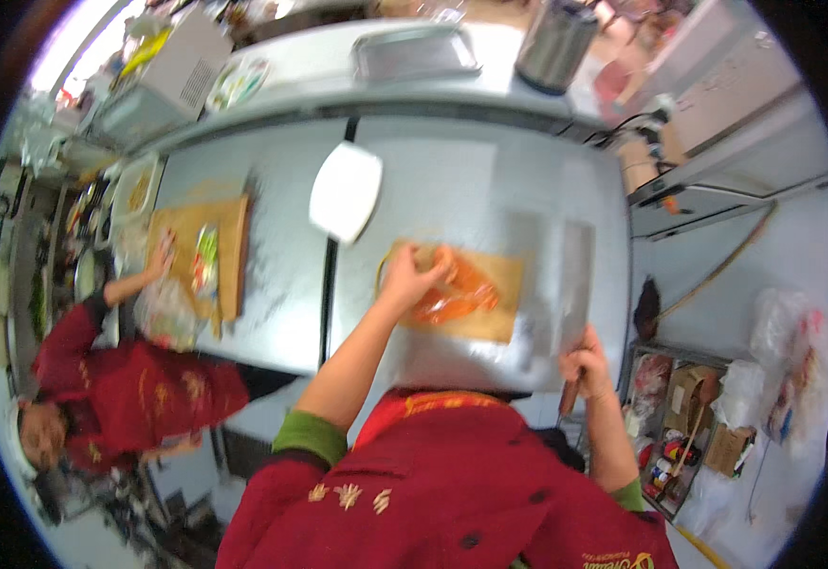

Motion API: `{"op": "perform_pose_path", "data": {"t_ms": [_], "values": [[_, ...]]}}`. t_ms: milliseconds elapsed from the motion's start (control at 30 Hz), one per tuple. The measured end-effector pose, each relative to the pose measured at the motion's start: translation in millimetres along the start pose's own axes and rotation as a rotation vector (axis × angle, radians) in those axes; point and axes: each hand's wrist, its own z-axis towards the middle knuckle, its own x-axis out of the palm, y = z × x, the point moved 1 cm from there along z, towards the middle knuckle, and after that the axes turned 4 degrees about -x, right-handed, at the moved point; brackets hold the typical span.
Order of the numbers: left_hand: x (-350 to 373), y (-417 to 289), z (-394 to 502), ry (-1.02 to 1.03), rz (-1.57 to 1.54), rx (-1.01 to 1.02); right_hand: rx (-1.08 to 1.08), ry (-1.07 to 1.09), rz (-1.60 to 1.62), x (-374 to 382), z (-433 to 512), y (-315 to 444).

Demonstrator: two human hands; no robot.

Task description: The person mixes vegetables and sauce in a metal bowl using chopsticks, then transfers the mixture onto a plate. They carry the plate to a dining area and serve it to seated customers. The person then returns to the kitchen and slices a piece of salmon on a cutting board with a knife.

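Note:
Orange, wet-looking raw meat or fish [457, 291] lies on a small wooden cutting board [503, 313] in front of me. My left hand [410, 274] is over the board's upper left part, its fingers and thumb curled at the edge of the orange piece; whether they grip it is not clear. Off the board's right side, my right hand [586, 366] is closed around the handle of a cleaver [576, 284]. Its wide blade points away from me, over the steel table [442, 156].
A white dish [346, 192] sits beyond the board. To the left, a co-worker [129, 405] stands at another wooden board [236, 256] bearing chopped vegetables. A metal tray [414, 53] and a steel container [556, 46] rest on the back shelf.

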Motion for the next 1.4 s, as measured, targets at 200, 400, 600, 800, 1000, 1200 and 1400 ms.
{"op": "perform_pose_path", "data": {"t_ms": [200, 400, 600, 800, 1000, 1200, 1400], "values": [[35, 12, 43, 0.252, 0.159, -0.016, 0.228, 0.001, 0.113, 9, -13, -10], [52, 38, 45, 0.302, -0.334, -0.175, 0.091, -0.080, 0.114, 9, -22, -24], [21, 12, 1, 0.148, 0.150, 0.085, 0.165, -0.086, 0.067, 24, -14, -31], [8, 21, -47, 0.417, 0.399, 0.260, 0.033, -0.013, 0.049, 47, -48, 4], [-8, 67, -59, 0.411, -0.052, -0.046, 0.253, -0.047, -0.293, 75, -29, 11], [-53, 90, -94, 0.392, -0.645, -0.340, 0.147, 0.041, -0.572, 103, -6, -13], [-35, 78, -101, 0.214, -0.899, -0.300, -0.214, 0.118, -1.313, 117, 5, -27]]}}
